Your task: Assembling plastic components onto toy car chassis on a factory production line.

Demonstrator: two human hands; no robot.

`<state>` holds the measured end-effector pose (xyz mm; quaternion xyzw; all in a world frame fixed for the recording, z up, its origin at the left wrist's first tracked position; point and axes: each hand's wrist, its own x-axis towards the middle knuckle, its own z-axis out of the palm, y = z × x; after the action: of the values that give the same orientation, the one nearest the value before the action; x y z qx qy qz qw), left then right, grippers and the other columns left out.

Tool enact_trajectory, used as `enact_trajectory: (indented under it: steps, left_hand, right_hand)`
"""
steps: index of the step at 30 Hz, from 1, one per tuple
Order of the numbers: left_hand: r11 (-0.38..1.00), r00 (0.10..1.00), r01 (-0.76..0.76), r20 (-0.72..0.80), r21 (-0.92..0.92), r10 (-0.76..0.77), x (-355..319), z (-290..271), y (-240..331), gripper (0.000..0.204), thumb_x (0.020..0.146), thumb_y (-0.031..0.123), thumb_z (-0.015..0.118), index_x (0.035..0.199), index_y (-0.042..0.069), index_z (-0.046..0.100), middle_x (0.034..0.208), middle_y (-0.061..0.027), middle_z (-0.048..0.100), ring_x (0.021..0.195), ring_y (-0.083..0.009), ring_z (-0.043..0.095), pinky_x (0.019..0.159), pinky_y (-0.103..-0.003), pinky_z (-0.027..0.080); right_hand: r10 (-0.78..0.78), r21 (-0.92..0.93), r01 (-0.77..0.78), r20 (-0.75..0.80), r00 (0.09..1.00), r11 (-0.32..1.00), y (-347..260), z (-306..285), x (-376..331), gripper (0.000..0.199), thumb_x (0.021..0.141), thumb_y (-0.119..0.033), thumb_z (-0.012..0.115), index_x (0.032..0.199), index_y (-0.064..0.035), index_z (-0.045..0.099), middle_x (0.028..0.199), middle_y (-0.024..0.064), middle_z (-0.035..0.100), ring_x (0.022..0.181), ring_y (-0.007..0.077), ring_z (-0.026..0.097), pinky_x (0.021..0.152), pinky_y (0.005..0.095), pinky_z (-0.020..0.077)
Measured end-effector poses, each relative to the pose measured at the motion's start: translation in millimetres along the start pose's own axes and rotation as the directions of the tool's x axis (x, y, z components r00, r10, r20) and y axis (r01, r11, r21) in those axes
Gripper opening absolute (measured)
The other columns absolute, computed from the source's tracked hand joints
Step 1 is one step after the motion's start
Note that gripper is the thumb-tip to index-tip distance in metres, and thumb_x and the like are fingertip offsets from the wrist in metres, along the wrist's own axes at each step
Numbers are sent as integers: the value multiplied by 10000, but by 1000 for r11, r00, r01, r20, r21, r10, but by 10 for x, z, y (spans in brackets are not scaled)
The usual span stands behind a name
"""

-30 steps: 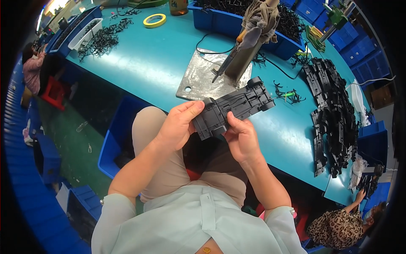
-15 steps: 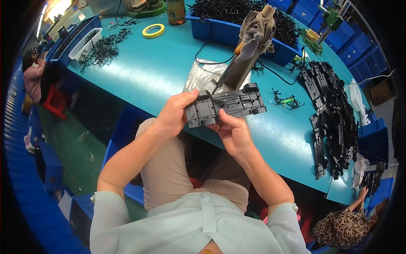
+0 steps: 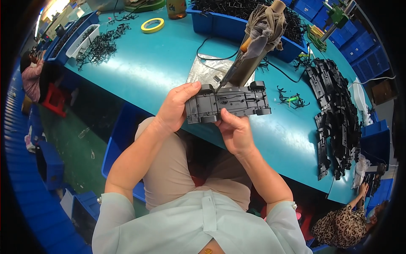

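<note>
A black plastic toy car chassis point(image 3: 237, 101) with four-cornered wheels lies level between my hands, underside up, over the table's near edge. My left hand point(image 3: 176, 106) grips its left end, thumb along the top near a wheel. My right hand point(image 3: 235, 131) holds its near side, thumb pressed on the edge and fingers hidden beneath. Just behind the chassis, a fixed iron-like tool point(image 3: 230, 76) with a thin dark tip slants down from a cloth-wrapped stand point(image 3: 264, 31). The tip meets or nearly meets the chassis by the left wheels; contact cannot be made out.
A foil-like silver sheet point(image 3: 207, 70) lies under the stand. Behind it is a blue bin point(image 3: 215, 25) of small black parts. Stacked black chassis point(image 3: 334, 114) fill the right side. Yellow tape point(image 3: 152, 25) and loose parts point(image 3: 99, 46) lie left. Co-workers sit at both sides.
My hands have turned the chassis slightly so it lies more level, its right end a little higher and nearer the stand. Both hands keep their hold; the view has shifted slightly.
</note>
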<state>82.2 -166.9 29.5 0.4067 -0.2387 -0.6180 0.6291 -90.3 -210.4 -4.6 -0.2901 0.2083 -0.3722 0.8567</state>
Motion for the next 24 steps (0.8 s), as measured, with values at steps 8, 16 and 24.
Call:
enact_trajectory:
  steps: [8,16,24]
  left_hand:
    - [1000,1000,8,10,-18,-8,10,1,4,275,955,234,514,1017,-25,585,938,-106,655,811,-153,648,739,-281,534]
    - [999,1000,-8,2,32,8,25,-7,-12,368,972,290,461,1099,-38,567,996,-145,659,837,-182,673,760,-305,564]
    - [999,1000,10,11,32,-10,34,-6,-3,389,971,303,452,1116,-40,563,1006,-145,658,853,-187,672,758,-302,565]
  right_hand:
    - [-12,-35,15,70,997,999,-27,6,-23,359,892,-102,598,1216,15,498,1181,116,592,1091,250,579,971,430,439]
    - [-27,-76,33,89,996,997,-4,-19,-21,410,879,-113,623,1236,11,465,1185,115,578,1070,254,592,935,438,482]
    - [-37,-95,46,101,994,994,-22,5,-20,449,854,-112,654,1241,-1,454,1170,110,581,1068,242,593,928,433,492]
